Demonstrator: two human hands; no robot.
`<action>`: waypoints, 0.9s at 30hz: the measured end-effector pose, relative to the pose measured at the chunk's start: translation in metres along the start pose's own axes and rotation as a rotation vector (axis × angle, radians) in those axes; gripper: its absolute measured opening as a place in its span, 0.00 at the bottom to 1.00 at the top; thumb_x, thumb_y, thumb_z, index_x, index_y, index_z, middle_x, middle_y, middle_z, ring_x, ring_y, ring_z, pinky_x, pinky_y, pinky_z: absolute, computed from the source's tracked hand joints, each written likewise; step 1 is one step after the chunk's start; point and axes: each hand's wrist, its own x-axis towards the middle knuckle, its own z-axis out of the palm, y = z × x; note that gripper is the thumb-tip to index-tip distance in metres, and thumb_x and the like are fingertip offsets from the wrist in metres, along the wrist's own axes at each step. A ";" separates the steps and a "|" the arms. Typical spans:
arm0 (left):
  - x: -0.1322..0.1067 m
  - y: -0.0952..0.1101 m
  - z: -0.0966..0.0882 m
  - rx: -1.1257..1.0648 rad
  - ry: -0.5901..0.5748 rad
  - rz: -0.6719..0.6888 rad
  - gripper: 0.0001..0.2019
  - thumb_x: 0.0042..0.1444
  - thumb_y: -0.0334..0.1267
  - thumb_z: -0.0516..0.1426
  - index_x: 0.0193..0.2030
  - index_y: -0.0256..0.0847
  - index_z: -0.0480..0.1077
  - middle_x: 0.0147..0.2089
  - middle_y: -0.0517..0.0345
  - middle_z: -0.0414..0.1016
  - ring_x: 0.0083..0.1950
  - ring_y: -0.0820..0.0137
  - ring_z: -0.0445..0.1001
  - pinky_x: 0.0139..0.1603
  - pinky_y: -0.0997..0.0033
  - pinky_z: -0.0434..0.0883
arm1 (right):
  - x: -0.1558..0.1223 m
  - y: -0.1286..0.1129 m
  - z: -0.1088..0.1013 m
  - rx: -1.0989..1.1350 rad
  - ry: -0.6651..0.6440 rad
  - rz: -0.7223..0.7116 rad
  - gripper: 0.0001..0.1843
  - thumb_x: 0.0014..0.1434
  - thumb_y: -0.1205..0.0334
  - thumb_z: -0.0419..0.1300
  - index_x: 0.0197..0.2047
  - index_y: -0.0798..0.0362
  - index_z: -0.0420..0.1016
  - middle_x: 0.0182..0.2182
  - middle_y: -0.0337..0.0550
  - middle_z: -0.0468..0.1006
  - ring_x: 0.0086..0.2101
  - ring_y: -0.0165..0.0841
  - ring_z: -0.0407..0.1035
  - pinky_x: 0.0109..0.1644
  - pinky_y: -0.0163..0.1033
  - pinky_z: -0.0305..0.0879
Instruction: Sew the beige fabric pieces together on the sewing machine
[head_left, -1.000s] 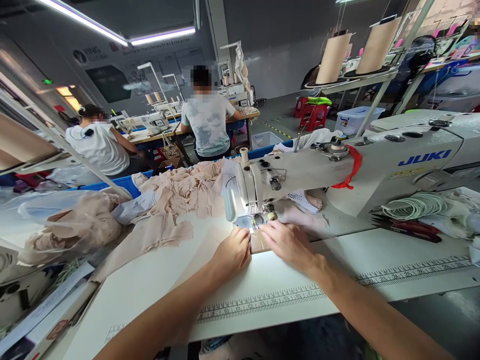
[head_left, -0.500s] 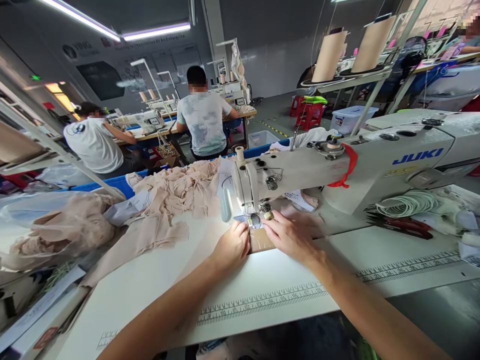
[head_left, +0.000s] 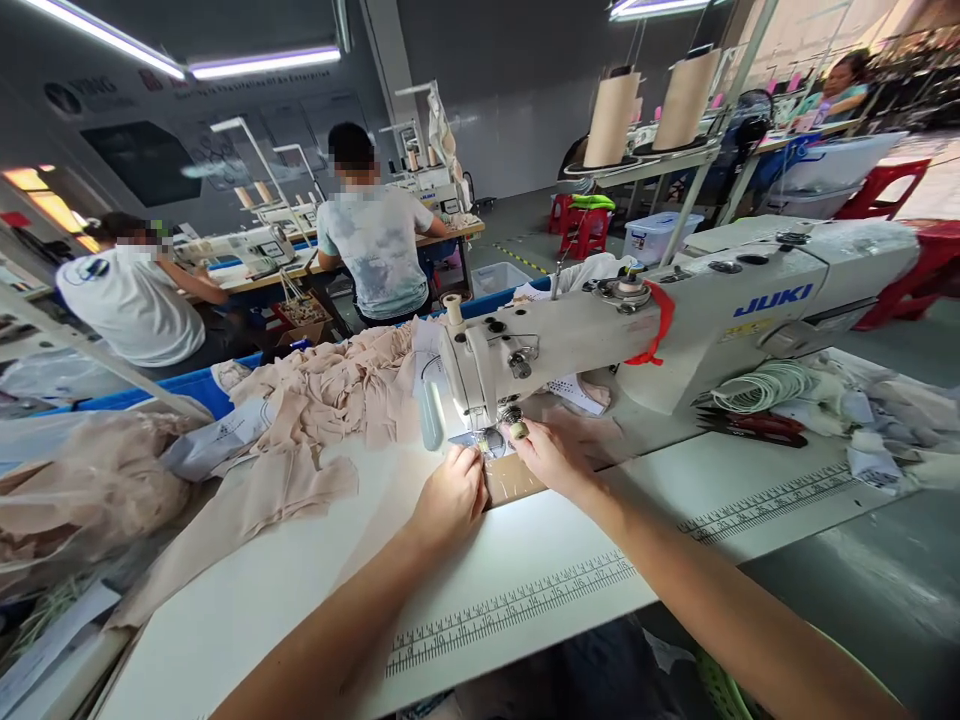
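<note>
A white JUKI sewing machine (head_left: 570,335) stands before me, its needle area lit. My left hand (head_left: 452,490) rests on the bed just left of the presser foot (head_left: 492,442), fingers curled and pressed together. Whatever they pinch is too small or hidden to name. My right hand (head_left: 553,458) is on the other side of the foot, thumb and fingers bent in beside the round tension knob (head_left: 518,430); its fingertips are partly hidden, and what they grip cannot be made out. Thin beige fabric (head_left: 300,490) spreads over the table left of my left hand.
Crumpled beige fabric pieces (head_left: 352,375) are heaped behind the left side. A grey-handled tool (head_left: 431,415) lies by the machine head. Red-handled snippers (head_left: 757,428) and a pale cord coil (head_left: 765,386) sit at right. Thread cones (head_left: 611,120) stand above. Co-workers (head_left: 375,240) sit ahead.
The view has turned a little to the right, so the machine and room appear shifted left. Both hands stay beside the presser foot, with only slight finger movement.
</note>
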 end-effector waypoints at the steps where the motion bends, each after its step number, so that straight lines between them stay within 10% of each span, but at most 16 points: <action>1: 0.000 -0.001 0.001 0.005 0.005 0.003 0.15 0.67 0.29 0.47 0.47 0.37 0.75 0.49 0.43 0.78 0.49 0.58 0.75 0.48 0.59 0.81 | 0.000 0.000 -0.001 -0.001 0.007 0.002 0.17 0.72 0.57 0.52 0.34 0.51 0.75 0.27 0.45 0.81 0.27 0.32 0.70 0.30 0.37 0.52; 18: 0.010 -0.011 -0.008 -0.082 -0.032 -0.044 0.14 0.67 0.30 0.48 0.50 0.38 0.75 0.49 0.44 0.79 0.52 0.58 0.77 0.51 0.58 0.80 | -0.007 0.005 -0.013 0.059 0.065 -0.058 0.20 0.72 0.56 0.49 0.31 0.50 0.74 0.22 0.41 0.76 0.24 0.31 0.65 0.30 0.37 0.51; 27: 0.011 -0.013 -0.032 0.053 -0.187 -0.481 0.07 0.64 0.32 0.51 0.35 0.42 0.69 0.37 0.51 0.73 0.33 0.64 0.73 0.35 0.66 0.70 | -0.024 -0.013 -0.013 0.105 -0.052 -0.203 0.16 0.71 0.60 0.50 0.39 0.50 0.79 0.31 0.44 0.82 0.28 0.33 0.71 0.32 0.38 0.58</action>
